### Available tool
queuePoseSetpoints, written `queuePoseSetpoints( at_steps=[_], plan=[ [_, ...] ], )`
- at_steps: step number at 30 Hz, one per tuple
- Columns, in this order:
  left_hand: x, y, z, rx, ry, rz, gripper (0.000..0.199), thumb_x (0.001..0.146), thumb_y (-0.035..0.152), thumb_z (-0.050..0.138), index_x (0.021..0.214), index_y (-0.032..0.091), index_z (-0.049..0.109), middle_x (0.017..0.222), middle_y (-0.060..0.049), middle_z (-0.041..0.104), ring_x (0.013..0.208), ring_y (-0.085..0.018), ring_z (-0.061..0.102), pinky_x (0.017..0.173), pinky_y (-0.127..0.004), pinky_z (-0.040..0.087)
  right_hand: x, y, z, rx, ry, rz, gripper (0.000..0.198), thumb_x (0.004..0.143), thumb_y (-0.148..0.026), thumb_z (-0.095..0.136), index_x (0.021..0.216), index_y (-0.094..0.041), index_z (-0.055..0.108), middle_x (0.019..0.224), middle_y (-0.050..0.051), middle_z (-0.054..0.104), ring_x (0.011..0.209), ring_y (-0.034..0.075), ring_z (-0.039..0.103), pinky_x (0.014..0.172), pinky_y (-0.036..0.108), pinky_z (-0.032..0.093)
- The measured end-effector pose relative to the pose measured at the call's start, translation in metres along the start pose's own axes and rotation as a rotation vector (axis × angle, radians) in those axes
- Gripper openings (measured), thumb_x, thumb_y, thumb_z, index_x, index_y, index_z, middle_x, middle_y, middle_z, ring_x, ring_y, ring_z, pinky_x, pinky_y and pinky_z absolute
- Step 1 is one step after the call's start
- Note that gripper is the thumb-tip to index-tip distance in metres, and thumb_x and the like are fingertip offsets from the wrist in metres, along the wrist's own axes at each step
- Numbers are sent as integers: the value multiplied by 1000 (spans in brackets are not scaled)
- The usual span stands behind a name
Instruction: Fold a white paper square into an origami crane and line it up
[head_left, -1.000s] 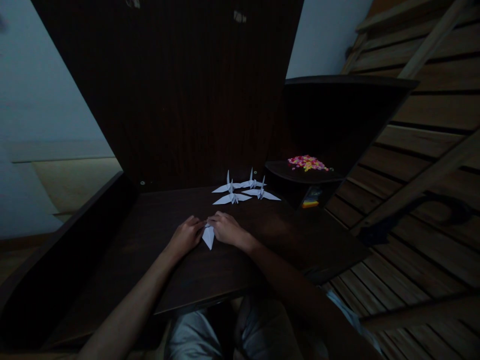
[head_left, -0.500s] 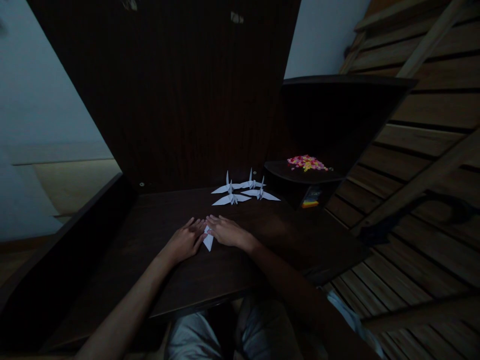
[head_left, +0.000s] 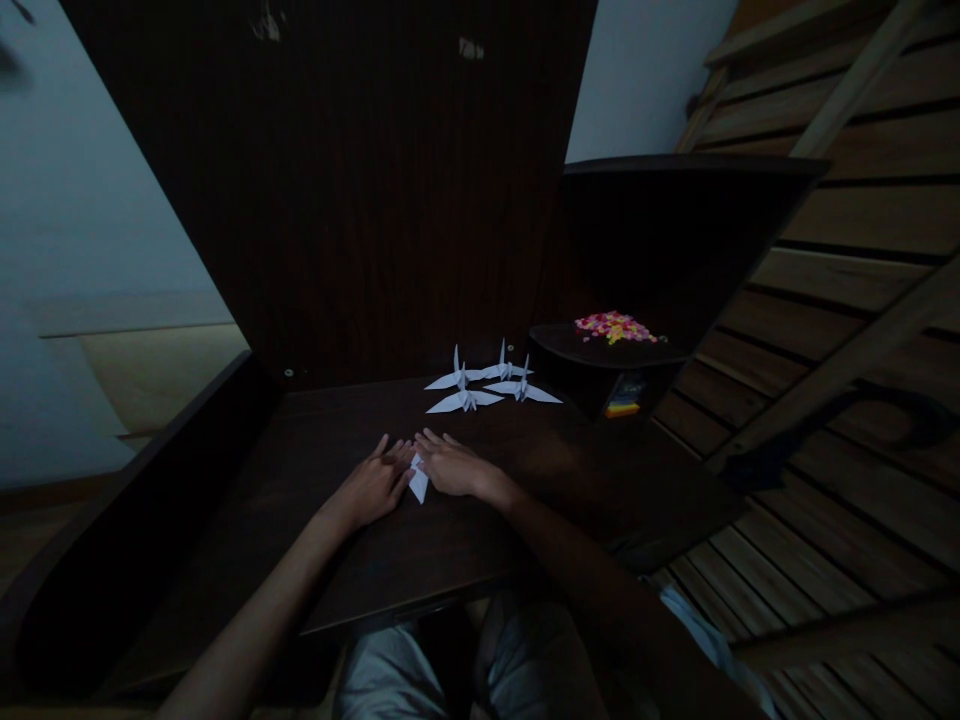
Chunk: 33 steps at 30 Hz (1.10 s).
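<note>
A small folded piece of white paper (head_left: 419, 485) lies on the dark wooden desk (head_left: 360, 575), its pointed end toward me. My left hand (head_left: 377, 480) rests flat on its left side, fingers stretched out. From the right, my right hand (head_left: 448, 462) presses on its upper part, fingers extended and close to the left fingertips. Both hands cover the paper's far portion. Beyond them, several white paper cranes (head_left: 466, 400) stand grouped with wings spread and necks up.
On a low corner shelf (head_left: 585, 350) at the right sits a heap of small pink, red and yellow pieces (head_left: 615, 326). Beneath it is a small yellow-edged item (head_left: 622, 409). A tall dark panel (head_left: 360, 200) rises behind the desk, and a raised side board (head_left: 135, 520) borders the left.
The view has shifted very slightly. Both hands stay on the folded paper in nearly the same position, and the cranes have not moved.
</note>
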<state>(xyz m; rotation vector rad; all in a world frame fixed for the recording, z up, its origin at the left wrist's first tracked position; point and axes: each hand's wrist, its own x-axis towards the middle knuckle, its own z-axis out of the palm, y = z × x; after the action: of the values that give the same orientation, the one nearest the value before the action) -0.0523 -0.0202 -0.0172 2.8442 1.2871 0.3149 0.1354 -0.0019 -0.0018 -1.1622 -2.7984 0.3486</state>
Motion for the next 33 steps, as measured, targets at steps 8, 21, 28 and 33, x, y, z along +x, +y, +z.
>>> queuePoseSetpoints(
  at_steps=[8,21,28,33],
  plan=[
    [2,1,-5,42,-42,-6,47,95,33,30,132,11,48,135,-17,50,128,-24,44,113,-53,15,3,3,-3,-28,-11,-34,48,93,-21,37,136,-1,40,146,21,33,139,29,25,110,47,29],
    [-1,-1,-2,-7,124,-35,49,92,40,39,131,14,50,130,-15,57,125,-25,48,111,-49,27,5,15,9,84,288,10,22,89,-21,53,109,-17,57,118,10,55,113,23,45,93,40,38],
    [-1,-1,-3,-49,213,-131,55,87,43,48,132,12,47,125,-17,59,116,-29,54,99,-45,42,13,17,14,200,361,129,11,84,-21,58,95,-17,59,106,7,56,104,21,46,89,38,37],
    [2,-1,-5,-132,225,-215,51,87,43,47,127,12,52,117,-15,63,106,-29,58,93,-43,45,19,21,16,340,408,183,6,83,-20,59,87,-17,60,93,5,63,95,20,53,85,35,40]
  ],
)
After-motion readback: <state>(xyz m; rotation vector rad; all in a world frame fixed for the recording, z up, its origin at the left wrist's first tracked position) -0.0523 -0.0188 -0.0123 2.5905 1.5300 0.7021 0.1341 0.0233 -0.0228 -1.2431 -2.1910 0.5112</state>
